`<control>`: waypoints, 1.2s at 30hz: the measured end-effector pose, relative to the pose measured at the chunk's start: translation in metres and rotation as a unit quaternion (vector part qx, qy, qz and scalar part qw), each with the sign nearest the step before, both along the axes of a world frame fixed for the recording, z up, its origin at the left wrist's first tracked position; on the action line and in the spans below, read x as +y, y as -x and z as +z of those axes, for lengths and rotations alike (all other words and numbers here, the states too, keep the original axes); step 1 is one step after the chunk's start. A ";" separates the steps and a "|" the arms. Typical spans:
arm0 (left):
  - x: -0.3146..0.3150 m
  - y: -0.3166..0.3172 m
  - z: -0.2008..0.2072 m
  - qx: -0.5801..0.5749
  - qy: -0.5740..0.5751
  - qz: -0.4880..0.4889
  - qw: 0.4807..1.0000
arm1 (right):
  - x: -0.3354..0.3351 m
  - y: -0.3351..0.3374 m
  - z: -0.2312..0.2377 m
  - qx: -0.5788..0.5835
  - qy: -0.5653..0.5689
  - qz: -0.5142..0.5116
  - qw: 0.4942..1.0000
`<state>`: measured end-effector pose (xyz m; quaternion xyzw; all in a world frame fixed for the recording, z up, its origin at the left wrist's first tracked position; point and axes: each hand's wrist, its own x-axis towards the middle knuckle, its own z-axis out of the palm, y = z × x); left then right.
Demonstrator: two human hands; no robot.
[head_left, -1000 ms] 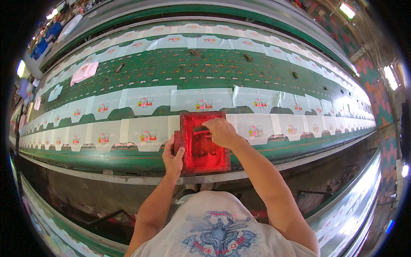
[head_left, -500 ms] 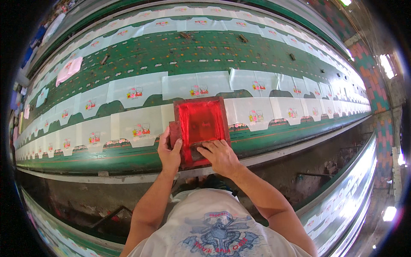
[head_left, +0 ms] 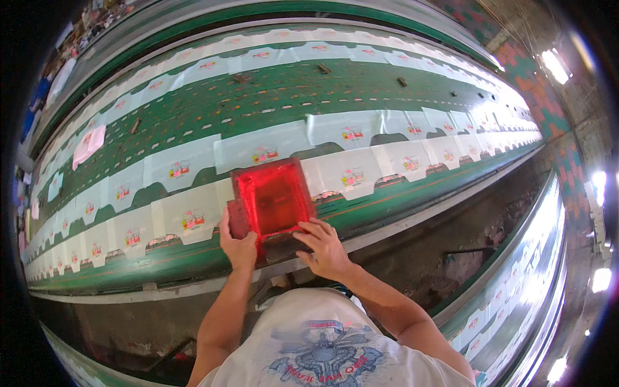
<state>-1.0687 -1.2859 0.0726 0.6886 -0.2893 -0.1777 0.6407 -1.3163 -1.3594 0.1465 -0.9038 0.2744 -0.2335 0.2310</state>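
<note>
A screen printing frame (head_left: 274, 197) with a glossy red mesh and a dark reddish rim is in front of me, over the near row of pale fabric pieces. My left hand (head_left: 238, 248) grips its left side, at a reddish block (head_left: 238, 218) fixed there. At the lower right corner is my right hand (head_left: 324, 248), its fingers bent over the rim and the thumb lower down. A dark strip (head_left: 284, 247) lies along the frame's near end, partly hidden by the fingers. The frame covers the fabric under it. Beside it are pieces with small colourful prints (head_left: 193, 219).
The long green printing table (head_left: 387, 187) runs across, with more rows of printed pieces further back. Small dark blocks (head_left: 323, 68) and a pink cloth (head_left: 89, 147) lie on it. A pale rail (head_left: 174, 290) edges the near side. Another table (head_left: 509, 297) stands behind me at right.
My view has turned, so the table now slants up to the right. My right hand has shifted from the dark strip inside the frame to its lower right corner. My left hand keeps its grip.
</note>
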 end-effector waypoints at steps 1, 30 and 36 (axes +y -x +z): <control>0.000 0.001 0.002 0.015 0.023 -0.001 1.000 | -0.004 0.011 -0.004 -0.015 -0.043 -0.034 0.998; -0.151 0.231 0.011 0.073 -0.003 0.014 0.997 | -0.169 0.286 -0.017 -0.131 -0.141 -0.005 0.981; -0.152 0.227 0.004 0.116 0.035 -0.010 0.993 | -0.176 0.275 0.007 -0.120 -0.064 0.082 0.987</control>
